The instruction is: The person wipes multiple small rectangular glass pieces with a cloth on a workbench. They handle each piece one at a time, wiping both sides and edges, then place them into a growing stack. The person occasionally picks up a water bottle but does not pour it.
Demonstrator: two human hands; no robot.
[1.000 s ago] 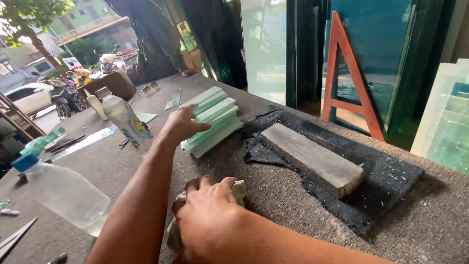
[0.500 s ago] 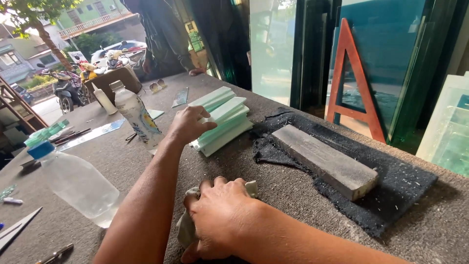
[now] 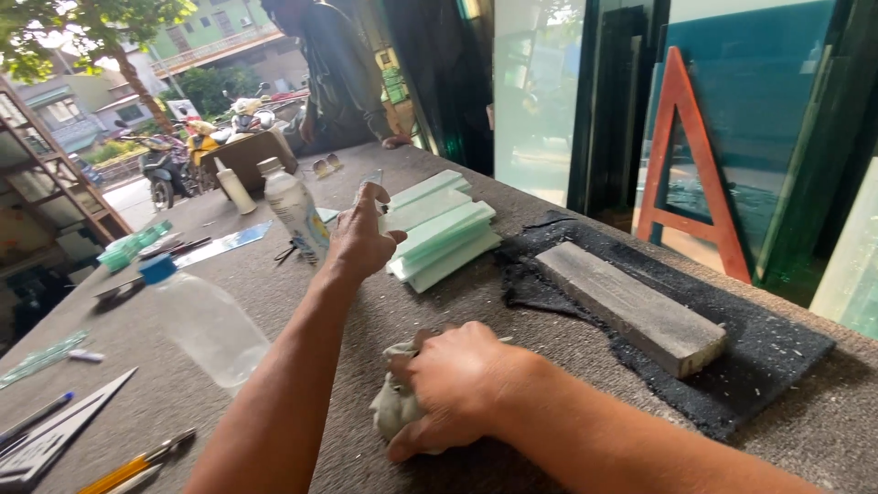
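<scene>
My left hand (image 3: 358, 240) reaches out over the grey table and pinches the near end of the top pale green glass strip (image 3: 422, 210), which is tipped up off the stack of glass strips (image 3: 445, 245). My right hand (image 3: 455, 386) rests closer to me, closed on a crumpled grey cloth (image 3: 391, 413) pressed against the tabletop. To the right, a long grey stone block (image 3: 631, 306) lies on a black mat (image 3: 777, 355) speckled with pale chips.
A clear plastic bottle (image 3: 207, 327) lies on its side at the left, and an upright labelled bottle (image 3: 294, 212) stands behind my left hand. Pens and a ruler (image 3: 55, 439) lie at lower left. Another person (image 3: 334, 78) stands at the far end. A red A-frame (image 3: 688, 160) leans on glass sheets.
My left hand has risen from the stack and closed on the end of the top strip, tilting it up. My right hand stays on the cloth.
</scene>
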